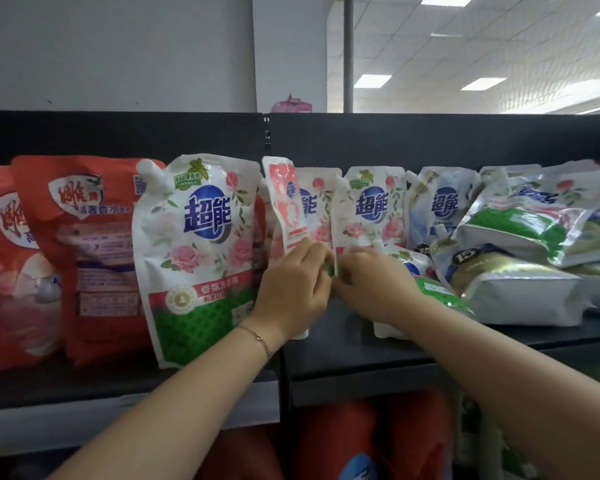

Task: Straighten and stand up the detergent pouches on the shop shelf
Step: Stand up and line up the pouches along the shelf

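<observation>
Just right of the big rose pouch (198,251) standing on the shelf (361,348), the left hand (291,285) and right hand (371,282) met, fingers curled around the edge-on pouch (286,202). Farther right lay toppled pouches (520,289).

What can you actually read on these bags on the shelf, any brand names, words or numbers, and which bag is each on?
"超能": on the big white rose pouch, the smaller white pouch and the blue pouch.
"香氛洗衣", last character unclear: on the big pouch's pink band.
"15": on the gold pouch lying flat.
"香水": on the red pouch; its logo is hard to read.
All the fine print is too blurred to read.
</observation>
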Motion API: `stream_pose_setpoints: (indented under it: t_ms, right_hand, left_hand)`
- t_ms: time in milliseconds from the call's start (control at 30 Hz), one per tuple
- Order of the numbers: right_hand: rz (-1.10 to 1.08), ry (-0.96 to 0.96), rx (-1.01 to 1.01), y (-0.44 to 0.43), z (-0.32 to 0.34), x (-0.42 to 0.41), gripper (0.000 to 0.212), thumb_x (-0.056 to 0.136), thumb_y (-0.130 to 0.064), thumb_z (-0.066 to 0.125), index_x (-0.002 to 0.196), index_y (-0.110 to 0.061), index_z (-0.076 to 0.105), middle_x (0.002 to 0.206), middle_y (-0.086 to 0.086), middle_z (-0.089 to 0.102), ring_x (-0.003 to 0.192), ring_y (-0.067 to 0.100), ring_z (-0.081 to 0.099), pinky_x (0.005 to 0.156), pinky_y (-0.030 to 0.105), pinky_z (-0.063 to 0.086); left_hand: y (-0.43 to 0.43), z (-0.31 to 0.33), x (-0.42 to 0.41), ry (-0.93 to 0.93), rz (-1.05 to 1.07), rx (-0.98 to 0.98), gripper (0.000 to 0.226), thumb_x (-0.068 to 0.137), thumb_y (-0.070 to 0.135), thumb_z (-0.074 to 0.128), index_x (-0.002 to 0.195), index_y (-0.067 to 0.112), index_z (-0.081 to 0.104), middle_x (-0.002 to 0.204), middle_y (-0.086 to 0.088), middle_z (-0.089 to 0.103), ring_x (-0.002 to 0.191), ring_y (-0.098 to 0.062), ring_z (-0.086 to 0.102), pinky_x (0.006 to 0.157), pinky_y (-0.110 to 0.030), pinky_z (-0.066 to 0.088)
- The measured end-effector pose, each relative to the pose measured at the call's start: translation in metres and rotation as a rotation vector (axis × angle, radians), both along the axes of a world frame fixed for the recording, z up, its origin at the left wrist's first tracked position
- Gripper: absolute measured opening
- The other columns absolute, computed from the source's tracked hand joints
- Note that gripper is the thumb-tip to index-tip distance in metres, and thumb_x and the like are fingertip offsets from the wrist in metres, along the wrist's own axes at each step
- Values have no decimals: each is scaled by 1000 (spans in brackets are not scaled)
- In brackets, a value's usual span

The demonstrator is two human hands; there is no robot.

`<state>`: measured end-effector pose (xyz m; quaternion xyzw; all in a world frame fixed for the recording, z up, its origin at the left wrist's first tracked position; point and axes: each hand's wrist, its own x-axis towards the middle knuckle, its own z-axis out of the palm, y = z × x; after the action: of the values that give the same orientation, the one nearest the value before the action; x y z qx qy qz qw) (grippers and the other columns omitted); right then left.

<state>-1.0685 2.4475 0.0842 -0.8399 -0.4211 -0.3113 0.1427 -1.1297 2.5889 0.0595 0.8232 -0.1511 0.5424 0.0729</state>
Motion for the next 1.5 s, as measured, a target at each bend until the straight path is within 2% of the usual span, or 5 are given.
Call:
stream_pose_setpoints:
  t_ms: [300, 733, 900, 1167, 1500]
  right_hand:
    - [-271, 256, -203, -56, -25, 37, 64, 92, -64, 40, 144, -26, 36, 148, 1, 39, 139, 27, 31, 111, 51, 26]
    - [-232, 218, -152, -62, -63, 34, 84, 90, -69, 38, 154, -23, 10, 163, 5, 6, 150, 23, 6, 116, 47, 11]
    - [-204, 208, -79, -65, -75, 30, 85, 91, -70, 33, 156, -24, 4, 164, 3, 3, 150, 20, 0, 117, 46, 9]
    - [-187, 197, -66, -71, -82, 23, 84, 92, -69, 29, 156, -23, -1, 164, 3, 0, 150, 20, -1, 117, 45, 8]
    - [-117, 187, 17, -77, -89, 15, 77, 91, -68, 15, 155, -27, 2, 164, -2, -2, 150, 16, -7, 118, 42, 5]
  left_hand:
    - [-51, 6, 54, 372, 61, -218, 8, 93, 19, 50, 101, 18, 49, 101, 4, 47, 84, -15, 49, 68, -28, 39]
    - [-41, -31, 119, 786, -98, -1289, 59, 76, 31, 69, 125, 0, 58, 116, -14, 66, 103, -31, 64, 93, -38, 52]
    - [-48, -21, 122, 894, -303, -1427, 34, 87, 17, 62, 116, -1, 64, 103, -15, 70, 88, -27, 69, 71, -33, 57]
    - [-66, -3, 119, 1110, -422, -1448, 43, 102, 39, 39, 124, 8, 59, 110, -15, 66, 103, -28, 62, 99, -41, 45]
    - [-63, -4, 128, 924, -329, -1384, 45, 83, 33, 74, 115, 2, 65, 106, -16, 70, 95, -32, 69, 91, -45, 54]
